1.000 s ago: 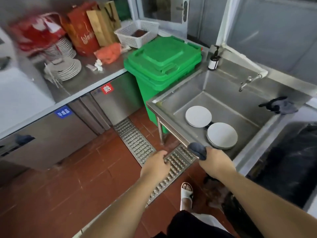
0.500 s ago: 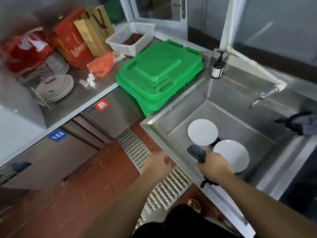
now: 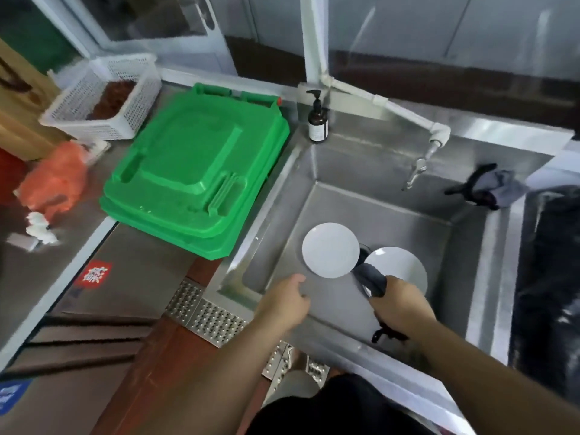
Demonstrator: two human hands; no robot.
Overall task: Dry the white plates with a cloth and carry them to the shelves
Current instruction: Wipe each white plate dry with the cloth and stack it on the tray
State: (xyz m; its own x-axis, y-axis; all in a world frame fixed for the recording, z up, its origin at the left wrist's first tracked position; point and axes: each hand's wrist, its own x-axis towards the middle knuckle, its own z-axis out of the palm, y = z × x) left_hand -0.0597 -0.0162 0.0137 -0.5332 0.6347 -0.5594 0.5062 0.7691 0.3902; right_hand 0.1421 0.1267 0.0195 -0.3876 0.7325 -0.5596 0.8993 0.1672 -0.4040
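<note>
— Biggest first?
— Steel sink (image 3: pixel 392 196), deep, filling the right half of the view. Just left of its left rim, a green bin (image 3: pixel 194 180) with the lid down. Beyond that, on the worktop (image 3: pixel 34 265), a white mesh basket (image 3: pixel 103 95) at the far edge, with something dark reddish inside.
— And in the basin?
— Two white plates on the bottom, toward the near wall: left plate (image 3: pixel 329 249) and right plate (image 3: pixel 401 265), side by side, with the dark drain showing between them. Touching or not, cannot tell.
— Hands?
— Right hand (image 3: pixel 398 306) curled round a dark grey cloth (image 3: pixel 370 279), held over the near edge of the right plate. Left hand (image 3: pixel 282 304) over the basin's near left corner, fingers loosely bent, holding nothing, just short of the left plate.
— Smaller bits?
— Dark rag (image 3: pixel 489 189) draped on the sink's right rim. Brown pump bottle (image 3: pixel 317 120) upright at the far left corner of the sink. Tap (image 3: pixel 417 167) angled down from the back wall.
</note>
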